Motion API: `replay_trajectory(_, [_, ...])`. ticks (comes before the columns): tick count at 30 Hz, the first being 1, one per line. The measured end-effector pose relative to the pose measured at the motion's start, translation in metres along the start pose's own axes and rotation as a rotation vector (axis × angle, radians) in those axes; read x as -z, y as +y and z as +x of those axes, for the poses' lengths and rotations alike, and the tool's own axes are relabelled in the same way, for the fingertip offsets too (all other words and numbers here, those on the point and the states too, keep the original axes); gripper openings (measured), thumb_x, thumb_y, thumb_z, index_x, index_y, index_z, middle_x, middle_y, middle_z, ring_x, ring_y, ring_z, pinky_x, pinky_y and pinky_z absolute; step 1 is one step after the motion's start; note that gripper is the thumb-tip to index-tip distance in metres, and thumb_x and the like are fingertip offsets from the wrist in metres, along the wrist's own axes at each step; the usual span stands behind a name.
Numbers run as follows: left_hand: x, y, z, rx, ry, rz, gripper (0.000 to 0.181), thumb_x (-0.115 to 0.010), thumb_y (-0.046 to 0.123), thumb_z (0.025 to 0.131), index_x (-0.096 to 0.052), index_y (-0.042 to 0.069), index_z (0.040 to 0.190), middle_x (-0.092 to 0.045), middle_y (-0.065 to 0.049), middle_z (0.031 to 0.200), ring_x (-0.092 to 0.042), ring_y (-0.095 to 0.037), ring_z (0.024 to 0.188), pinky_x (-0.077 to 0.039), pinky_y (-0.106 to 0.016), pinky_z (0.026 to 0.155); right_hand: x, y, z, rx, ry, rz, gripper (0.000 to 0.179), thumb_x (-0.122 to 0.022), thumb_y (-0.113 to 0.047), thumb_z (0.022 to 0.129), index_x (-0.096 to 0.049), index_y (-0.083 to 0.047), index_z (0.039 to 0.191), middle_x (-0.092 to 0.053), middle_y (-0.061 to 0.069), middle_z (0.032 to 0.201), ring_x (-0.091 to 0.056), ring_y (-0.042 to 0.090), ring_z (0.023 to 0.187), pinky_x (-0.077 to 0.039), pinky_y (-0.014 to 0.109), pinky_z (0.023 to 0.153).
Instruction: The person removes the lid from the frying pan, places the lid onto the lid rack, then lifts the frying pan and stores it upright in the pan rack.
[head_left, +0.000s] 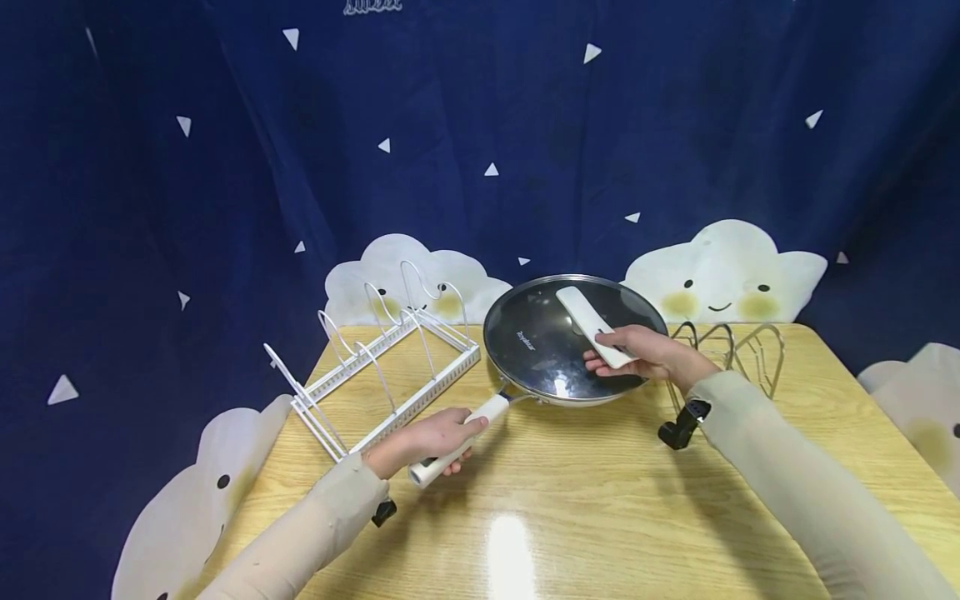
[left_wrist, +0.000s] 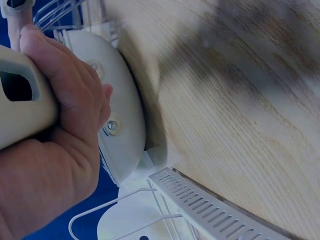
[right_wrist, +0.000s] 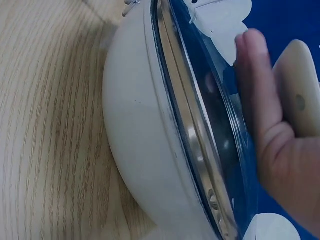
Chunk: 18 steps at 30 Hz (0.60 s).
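Observation:
A white frying pan (head_left: 558, 398) with a glass lid (head_left: 547, 342) is tilted up above the wooden table (head_left: 570, 500). My left hand (head_left: 427, 437) grips the pan's long white handle (head_left: 457, 437); the left wrist view shows the fingers (left_wrist: 75, 100) wrapped round that handle (left_wrist: 20, 105), with the pan's white body (left_wrist: 125, 125) beyond. My right hand (head_left: 637, 354) holds the lid's flat white handle (head_left: 592, 325). In the right wrist view a finger (right_wrist: 260, 100) lies along the glass lid (right_wrist: 210, 125) beside the lid handle (right_wrist: 300, 90), above the pan body (right_wrist: 135, 140).
A white wire pan rack (head_left: 375, 367) stands on the table's left part, close to the pan; its slotted rail (left_wrist: 210, 205) shows in the left wrist view. Another wire rack (head_left: 742, 350) stands behind my right arm. A dark blue cloth with clouds hangs behind.

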<state>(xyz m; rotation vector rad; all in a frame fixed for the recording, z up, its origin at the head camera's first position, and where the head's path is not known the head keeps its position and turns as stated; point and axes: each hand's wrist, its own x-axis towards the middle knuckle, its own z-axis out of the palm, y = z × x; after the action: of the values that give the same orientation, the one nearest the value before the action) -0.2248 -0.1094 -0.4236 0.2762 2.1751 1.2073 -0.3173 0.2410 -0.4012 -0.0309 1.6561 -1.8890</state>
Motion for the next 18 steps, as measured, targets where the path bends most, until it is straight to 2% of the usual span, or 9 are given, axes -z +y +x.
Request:
replay_trajectory(6, [0.0008, 0.0001, -0.0006, -0.004, -0.004, -0.007, 0.040, -0.042, 0.036, 0.101, -0.047, -0.003, 0.108, -0.054, -0.014, 0.072, -0.051, -0.014, 0.045, -0.045, -0.023, 0.038, 0.0034, 0.0001, 0.0001, 0.024, -0.043, 0.065, 0.027, -0.037, -0.010, 0.102, -0.029, 0.009, 0.121, -0.065, 0.013, 0.094, -0.066, 0.017, 0.075, -0.056, 0.023, 0.069])
replay_trajectory(12, [0.0005, 0.0008, -0.0013, -0.004, -0.005, -0.001, 0.035, -0.041, 0.036, 0.101, -0.048, 0.002, 0.103, -0.053, -0.011, 0.070, -0.051, -0.014, 0.045, -0.045, -0.023, 0.038, 0.0015, 0.0021, 0.0008, 0.067, -0.035, 0.029, 0.018, -0.037, -0.009, 0.102, -0.032, 0.005, 0.113, -0.062, 0.007, 0.086, -0.061, 0.013, 0.068, -0.053, 0.019, 0.061])
replay_trajectory(18, [0.0003, 0.0010, -0.0009, -0.010, -0.015, -0.001, 0.041, -0.040, 0.034, 0.102, -0.047, -0.005, 0.108, -0.053, -0.011, 0.069, -0.051, -0.014, 0.044, -0.045, -0.023, 0.038, -0.0010, 0.0036, 0.0019, 0.080, 0.007, -0.004, 0.018, -0.038, -0.009, 0.102, -0.033, 0.005, 0.112, -0.061, 0.005, 0.083, -0.059, 0.011, 0.066, -0.052, 0.018, 0.059])
